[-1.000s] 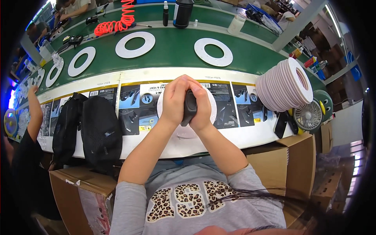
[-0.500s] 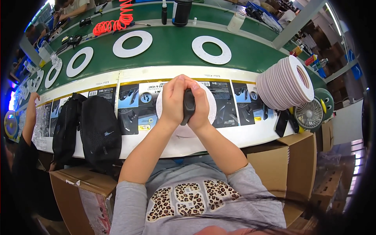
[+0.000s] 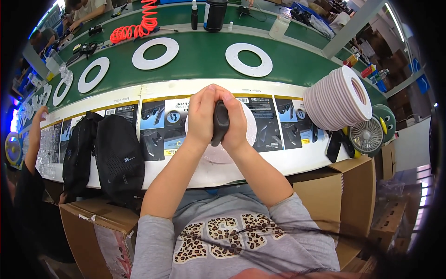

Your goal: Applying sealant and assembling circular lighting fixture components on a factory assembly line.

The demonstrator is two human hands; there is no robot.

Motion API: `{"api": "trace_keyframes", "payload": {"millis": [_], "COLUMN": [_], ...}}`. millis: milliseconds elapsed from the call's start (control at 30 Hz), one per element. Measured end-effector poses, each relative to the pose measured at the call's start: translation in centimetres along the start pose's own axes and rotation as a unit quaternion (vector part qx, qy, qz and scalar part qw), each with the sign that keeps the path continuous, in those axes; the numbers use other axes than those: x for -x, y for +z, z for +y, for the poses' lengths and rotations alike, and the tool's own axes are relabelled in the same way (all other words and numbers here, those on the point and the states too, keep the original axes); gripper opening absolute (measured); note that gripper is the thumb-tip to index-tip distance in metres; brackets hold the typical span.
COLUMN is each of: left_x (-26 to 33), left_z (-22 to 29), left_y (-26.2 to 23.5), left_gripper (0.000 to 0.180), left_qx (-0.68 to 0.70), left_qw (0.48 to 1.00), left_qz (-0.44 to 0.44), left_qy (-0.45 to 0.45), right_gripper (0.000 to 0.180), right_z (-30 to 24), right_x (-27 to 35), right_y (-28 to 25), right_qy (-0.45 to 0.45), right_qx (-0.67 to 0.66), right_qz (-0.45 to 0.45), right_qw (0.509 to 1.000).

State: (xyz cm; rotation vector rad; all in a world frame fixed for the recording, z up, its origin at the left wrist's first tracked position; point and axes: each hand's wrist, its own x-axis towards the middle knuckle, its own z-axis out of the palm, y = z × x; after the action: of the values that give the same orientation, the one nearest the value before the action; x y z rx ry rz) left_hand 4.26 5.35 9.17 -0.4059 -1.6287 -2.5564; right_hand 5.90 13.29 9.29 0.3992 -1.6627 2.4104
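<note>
Both my hands are clasped together in front of me, fingers up and pressed against one another. Between the palms stands a black, rounded handle-like object (image 3: pixel 220 122); its lower part is hidden, so its exact kind cannot be told. My left hand (image 3: pixel 201 116) wraps its left side and my right hand (image 3: pixel 236 120) its right side. Directly beneath lies a white round disc (image 3: pixel 250 128) on the white worktop, mostly covered by my hands and wrists. Around it, printed black-and-blue packaging sheets (image 3: pixel 265 125) line the worktop.
White flat rings (image 3: pixel 231 56) lie on the green conveyor belt (image 3: pixel 200 56). A stack of white rings (image 3: pixel 330 102) stands at right, beside a small fan (image 3: pixel 367 135). Black sleeves (image 3: pixel 118 156) lie at left, near a co-worker's arm (image 3: pixel 35 139). Cardboard boxes (image 3: pixel 320 197) stand below.
My clasped hands and the black object have shifted slightly left and away from me. The rings on the belt appear slightly further left. The co-worker's hand at left has moved up a little.
</note>
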Motion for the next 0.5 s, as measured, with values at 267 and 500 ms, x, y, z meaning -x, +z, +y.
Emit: {"api": "trace_keyframes", "payload": {"millis": [267, 500], "left_x": [-0.5, -0.7], "left_z": [-0.1, -0.6], "left_y": [-0.8, -1.4], "left_gripper": [0.038, 0.038], "left_qx": [-0.033, -0.055], "left_qw": [0.999, 0.997], "left_qz": [0.013, 0.011], "left_qy": [0.040, 0.048], "right_gripper": [0.041, 0.040], "right_z": [1.1, 1.7], "right_x": [-0.7, -0.8], "right_y": [0.5, 0.5], "right_qy": [-0.024, -0.034], "right_qx": [-0.002, 0.005], "right_qz": [-0.010, -0.021], "right_qw": [1.000, 0.999]}}
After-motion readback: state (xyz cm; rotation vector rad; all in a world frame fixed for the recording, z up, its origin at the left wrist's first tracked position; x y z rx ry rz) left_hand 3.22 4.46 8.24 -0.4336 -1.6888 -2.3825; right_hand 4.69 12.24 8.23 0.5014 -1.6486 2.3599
